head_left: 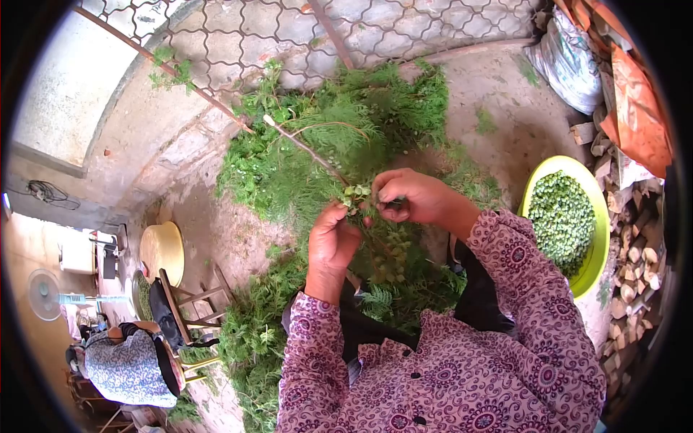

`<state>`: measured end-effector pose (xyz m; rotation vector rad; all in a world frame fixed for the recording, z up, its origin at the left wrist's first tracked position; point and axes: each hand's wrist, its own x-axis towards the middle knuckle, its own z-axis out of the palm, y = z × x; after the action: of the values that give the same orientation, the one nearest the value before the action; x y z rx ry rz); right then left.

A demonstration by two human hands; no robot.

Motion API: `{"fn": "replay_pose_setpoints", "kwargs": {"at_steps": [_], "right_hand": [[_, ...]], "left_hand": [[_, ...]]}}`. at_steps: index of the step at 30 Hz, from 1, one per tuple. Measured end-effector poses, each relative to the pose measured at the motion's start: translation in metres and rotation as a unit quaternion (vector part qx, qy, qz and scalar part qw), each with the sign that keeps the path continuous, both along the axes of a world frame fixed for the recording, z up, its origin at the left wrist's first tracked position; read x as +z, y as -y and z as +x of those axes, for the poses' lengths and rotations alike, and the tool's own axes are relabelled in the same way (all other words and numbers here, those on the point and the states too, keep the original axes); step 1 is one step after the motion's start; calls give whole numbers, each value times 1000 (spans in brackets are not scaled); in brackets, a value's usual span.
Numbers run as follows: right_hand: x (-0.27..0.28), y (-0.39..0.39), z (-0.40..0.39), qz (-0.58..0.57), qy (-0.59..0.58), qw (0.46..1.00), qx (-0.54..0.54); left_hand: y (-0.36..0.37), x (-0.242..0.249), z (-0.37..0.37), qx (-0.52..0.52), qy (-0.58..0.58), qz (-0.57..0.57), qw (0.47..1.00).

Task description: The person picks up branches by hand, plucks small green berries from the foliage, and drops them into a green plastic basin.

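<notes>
In the middle of the head view, my left hand is closed in a pinch on a leafy branch. Its bare brown stem runs up and left to a pale cut end. A cluster of small pale-green cones sits on the branch between my hands. My right hand is at the other side of the cluster, thumb and fingers curled together; what lies in them is too small to make out. Beneath and beyond lies a heap of feathery green conifer branches.
A yellow-green basin full of small green cones stands at the right, beside stacked firewood. A white sack leans at the upper right. Wire mesh borders the back. At lower left are another person, a chair and a tan basin.
</notes>
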<state>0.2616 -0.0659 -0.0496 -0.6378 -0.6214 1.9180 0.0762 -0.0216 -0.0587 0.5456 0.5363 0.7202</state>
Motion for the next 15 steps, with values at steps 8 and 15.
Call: {"fn": "replay_pose_setpoints", "kwargs": {"at_steps": [8,15], "right_hand": [[4,0,1,-31,52,997,-49],[-3,-4,-11,-17,98,994,-32]], "left_hand": [[-1,7,-2,16,-18,13,1000],[-2,0,-4,7,-29,17,999]]}}
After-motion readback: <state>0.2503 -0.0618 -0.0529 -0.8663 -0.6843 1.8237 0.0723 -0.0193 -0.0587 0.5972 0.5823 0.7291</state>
